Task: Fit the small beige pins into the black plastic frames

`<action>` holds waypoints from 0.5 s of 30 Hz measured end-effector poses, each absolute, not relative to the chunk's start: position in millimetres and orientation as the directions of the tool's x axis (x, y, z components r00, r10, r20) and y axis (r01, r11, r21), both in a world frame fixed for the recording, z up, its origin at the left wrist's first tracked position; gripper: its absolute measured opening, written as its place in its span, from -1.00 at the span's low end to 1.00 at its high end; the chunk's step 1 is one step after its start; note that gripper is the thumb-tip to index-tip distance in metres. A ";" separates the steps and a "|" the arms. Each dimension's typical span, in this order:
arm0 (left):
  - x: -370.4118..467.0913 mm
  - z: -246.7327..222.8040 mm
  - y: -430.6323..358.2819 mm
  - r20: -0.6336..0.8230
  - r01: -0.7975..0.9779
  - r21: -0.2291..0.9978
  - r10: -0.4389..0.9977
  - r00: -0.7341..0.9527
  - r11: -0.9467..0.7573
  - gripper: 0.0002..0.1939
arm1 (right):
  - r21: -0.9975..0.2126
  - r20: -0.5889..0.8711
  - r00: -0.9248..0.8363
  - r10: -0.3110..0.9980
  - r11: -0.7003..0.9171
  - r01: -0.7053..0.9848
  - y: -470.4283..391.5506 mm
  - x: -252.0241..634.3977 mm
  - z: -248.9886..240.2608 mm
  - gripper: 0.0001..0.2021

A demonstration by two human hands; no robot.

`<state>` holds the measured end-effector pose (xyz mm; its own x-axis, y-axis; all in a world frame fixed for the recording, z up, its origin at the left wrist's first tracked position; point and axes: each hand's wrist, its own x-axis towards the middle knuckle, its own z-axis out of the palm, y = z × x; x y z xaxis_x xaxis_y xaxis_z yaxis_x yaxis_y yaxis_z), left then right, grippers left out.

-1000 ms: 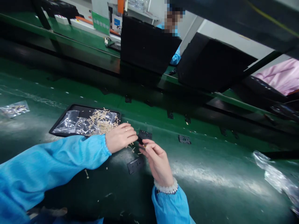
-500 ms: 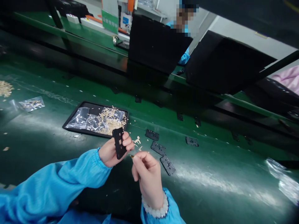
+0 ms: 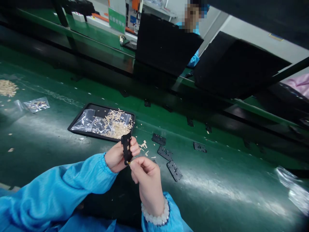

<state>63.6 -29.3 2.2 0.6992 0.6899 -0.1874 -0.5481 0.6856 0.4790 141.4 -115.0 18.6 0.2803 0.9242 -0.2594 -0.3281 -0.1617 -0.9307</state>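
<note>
My left hand [image 3: 116, 157] grips a thin black plate with cut-out holes [image 3: 126, 148], held up on edge above the table. My right hand [image 3: 146, 174] pinches a tiny yellowish piece [image 3: 129, 163] between thumb and forefinger, at the plate's lower end. Its exact shape is too small to make out. Beyond my hands lies a black tray [image 3: 80, 132] with clear plastic bags and a heap of small beige strips [image 3: 118, 125]. Several similar black plates [image 3: 174, 170] lie flat to the right of my right hand.
Loose beige strips [image 3: 144, 145] lie beside the tray. At the left are a clear bag of small parts [image 3: 37, 105] and a strip pile [image 3: 7, 88]. Clear plastic [image 3: 293, 187] lies far right. Black panels [image 3: 169, 45] stand at the back, a person [image 3: 194, 59] behind them.
My right hand has moved left and up, bringing the tiny piece against the plate's lower end. The plate has turned more edge-on in my left hand. The view has shifted slightly.
</note>
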 end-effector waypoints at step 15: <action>60.3 7.7 -31.8 -0.184 -0.524 0.620 0.758 0.626 0.584 -0.71 | -0.991 -0.127 0.391 0.912 -0.128 -0.023 -115.6 140.4 22.3 -0.79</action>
<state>60.3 -31.8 7.7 0.6258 0.7579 -0.1841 -0.5243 0.5835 0.6202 140.4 -115.6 22.3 0.3910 0.9116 -0.1268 -0.0227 -0.1282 -0.9915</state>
